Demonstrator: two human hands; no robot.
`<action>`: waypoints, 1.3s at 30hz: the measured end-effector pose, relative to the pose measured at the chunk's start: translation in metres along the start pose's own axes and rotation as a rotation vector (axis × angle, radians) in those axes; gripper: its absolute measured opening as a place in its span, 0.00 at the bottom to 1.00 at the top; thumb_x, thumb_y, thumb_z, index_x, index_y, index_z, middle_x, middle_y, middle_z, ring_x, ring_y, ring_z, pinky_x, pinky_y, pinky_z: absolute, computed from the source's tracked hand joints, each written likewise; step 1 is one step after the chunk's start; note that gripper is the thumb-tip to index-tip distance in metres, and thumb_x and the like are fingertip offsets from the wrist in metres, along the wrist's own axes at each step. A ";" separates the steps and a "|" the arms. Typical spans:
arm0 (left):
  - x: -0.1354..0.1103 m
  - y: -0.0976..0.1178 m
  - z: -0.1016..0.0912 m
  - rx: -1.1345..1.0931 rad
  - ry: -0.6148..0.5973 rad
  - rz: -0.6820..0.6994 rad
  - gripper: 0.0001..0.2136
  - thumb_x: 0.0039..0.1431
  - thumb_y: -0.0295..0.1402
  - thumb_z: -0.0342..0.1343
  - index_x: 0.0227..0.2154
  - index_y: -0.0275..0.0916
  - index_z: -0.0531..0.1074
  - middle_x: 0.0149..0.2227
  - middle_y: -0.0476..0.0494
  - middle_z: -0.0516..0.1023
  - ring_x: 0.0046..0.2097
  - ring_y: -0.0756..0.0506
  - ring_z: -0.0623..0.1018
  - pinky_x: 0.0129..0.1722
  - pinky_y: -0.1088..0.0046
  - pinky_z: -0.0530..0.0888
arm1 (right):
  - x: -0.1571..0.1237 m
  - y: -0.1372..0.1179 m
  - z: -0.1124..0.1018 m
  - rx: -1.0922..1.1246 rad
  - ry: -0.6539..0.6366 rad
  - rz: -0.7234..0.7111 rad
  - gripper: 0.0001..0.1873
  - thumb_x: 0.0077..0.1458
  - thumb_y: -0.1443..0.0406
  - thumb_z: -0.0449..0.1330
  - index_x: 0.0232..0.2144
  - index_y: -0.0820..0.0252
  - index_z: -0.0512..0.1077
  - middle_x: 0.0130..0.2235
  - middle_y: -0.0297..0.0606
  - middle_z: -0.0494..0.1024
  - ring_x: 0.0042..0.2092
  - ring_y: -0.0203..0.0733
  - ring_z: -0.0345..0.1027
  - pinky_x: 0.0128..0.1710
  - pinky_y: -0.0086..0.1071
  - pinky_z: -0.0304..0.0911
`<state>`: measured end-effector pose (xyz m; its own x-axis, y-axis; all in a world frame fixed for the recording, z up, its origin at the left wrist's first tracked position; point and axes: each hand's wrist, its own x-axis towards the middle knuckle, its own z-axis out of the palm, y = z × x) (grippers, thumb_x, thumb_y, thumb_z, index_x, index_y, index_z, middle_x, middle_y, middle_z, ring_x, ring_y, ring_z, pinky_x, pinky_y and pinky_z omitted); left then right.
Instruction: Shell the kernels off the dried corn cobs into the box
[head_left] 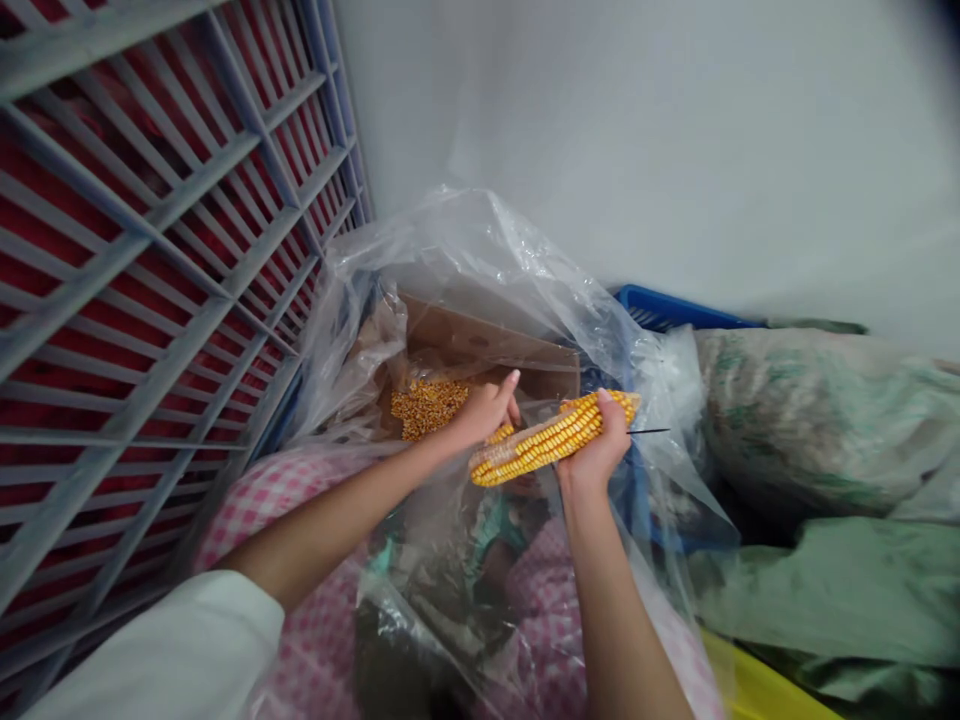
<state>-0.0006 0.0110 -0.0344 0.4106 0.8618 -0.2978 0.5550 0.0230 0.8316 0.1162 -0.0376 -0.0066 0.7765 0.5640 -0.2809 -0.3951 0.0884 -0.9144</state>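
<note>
My right hand [596, 445] is wrapped round a yellow ear of corn [544, 445], which lies slantwise with its far end tilted up to the right. A pale strip without kernels runs along its upper left side. A thin dark spike [651, 431] sticks out past my right hand; its other end is hidden. My left hand [484, 408] is just left of the ear, index finger stretched out and the other fingers partly hidden. Under it a small yellow patch of corn shows. Loose kernels [427, 407] lie in a heap in a cardboard box [487, 335] behind my left hand.
Clear plastic sheeting [480, 235] drapes round the box and over my lap. A tall slatted crate [150, 240] with red contents stands at left. At right are a blue crate [675, 308], a stuffed whitish sack [810, 420], green cloth [840, 590] and something yellow [757, 685].
</note>
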 end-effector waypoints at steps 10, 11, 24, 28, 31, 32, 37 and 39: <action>-0.010 0.024 0.002 -0.122 -0.118 -0.014 0.36 0.57 0.53 0.23 0.24 0.35 0.73 0.24 0.42 0.76 0.29 0.47 0.73 0.28 0.73 0.65 | -0.012 0.002 0.015 -0.104 0.039 -0.152 0.15 0.37 0.61 0.65 0.28 0.62 0.68 0.26 0.28 0.69 0.26 0.32 0.64 0.27 0.27 0.62; -0.016 0.026 0.007 -0.116 -0.098 -0.030 0.36 0.56 0.54 0.24 0.22 0.35 0.72 0.21 0.42 0.74 0.27 0.47 0.72 0.26 0.73 0.63 | -0.013 0.002 0.017 -0.098 0.036 -0.143 0.15 0.37 0.61 0.65 0.27 0.63 0.68 0.26 0.27 0.69 0.26 0.31 0.63 0.27 0.27 0.61; -0.011 0.014 0.002 -0.189 -0.125 0.168 0.32 0.59 0.51 0.27 0.14 0.36 0.66 0.15 0.48 0.66 0.21 0.52 0.67 0.24 0.76 0.62 | -0.015 -0.003 0.009 -0.064 -0.066 -0.006 0.13 0.37 0.61 0.62 0.25 0.63 0.66 0.22 0.27 0.67 0.22 0.32 0.63 0.24 0.28 0.61; 0.004 0.014 -0.015 0.081 0.191 0.145 0.28 0.59 0.49 0.34 0.25 0.33 0.73 0.27 0.39 0.76 0.32 0.46 0.75 0.36 0.71 0.66 | -0.017 -0.002 0.012 -0.088 -0.042 -0.064 0.14 0.38 0.60 0.63 0.27 0.62 0.66 0.23 0.27 0.68 0.23 0.33 0.64 0.25 0.30 0.63; 0.000 0.022 -0.016 -0.065 0.131 0.082 0.32 0.59 0.50 0.26 0.28 0.34 0.74 0.28 0.40 0.77 0.32 0.47 0.75 0.34 0.73 0.67 | -0.018 0.001 0.015 -0.148 -0.018 -0.156 0.16 0.36 0.60 0.65 0.28 0.63 0.68 0.24 0.27 0.69 0.25 0.33 0.64 0.27 0.29 0.63; -0.005 0.025 -0.013 -0.138 0.019 0.055 0.35 0.58 0.51 0.23 0.26 0.35 0.74 0.26 0.40 0.77 0.30 0.47 0.75 0.31 0.73 0.67 | -0.019 0.003 0.017 -0.168 -0.015 -0.176 0.17 0.35 0.59 0.66 0.28 0.63 0.69 0.25 0.28 0.69 0.25 0.32 0.64 0.27 0.28 0.62; -0.025 0.032 0.002 -0.076 0.026 0.070 0.32 0.58 0.52 0.28 0.14 0.36 0.66 0.16 0.44 0.68 0.22 0.49 0.69 0.23 0.74 0.59 | -0.022 0.009 0.021 -0.142 -0.054 -0.148 0.15 0.35 0.61 0.66 0.27 0.64 0.70 0.24 0.27 0.68 0.25 0.31 0.62 0.26 0.27 0.60; -0.026 0.029 0.004 -0.099 0.029 0.085 0.31 0.59 0.51 0.29 0.12 0.36 0.63 0.14 0.46 0.65 0.21 0.50 0.68 0.22 0.74 0.57 | -0.023 0.009 0.021 -0.129 -0.054 -0.129 0.14 0.35 0.62 0.65 0.26 0.64 0.69 0.23 0.27 0.67 0.24 0.31 0.61 0.26 0.27 0.59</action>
<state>0.0076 -0.0127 -0.0044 0.4311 0.8771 -0.2119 0.4444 -0.0020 0.8958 0.0850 -0.0324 -0.0021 0.7877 0.5985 -0.1459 -0.2251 0.0592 -0.9725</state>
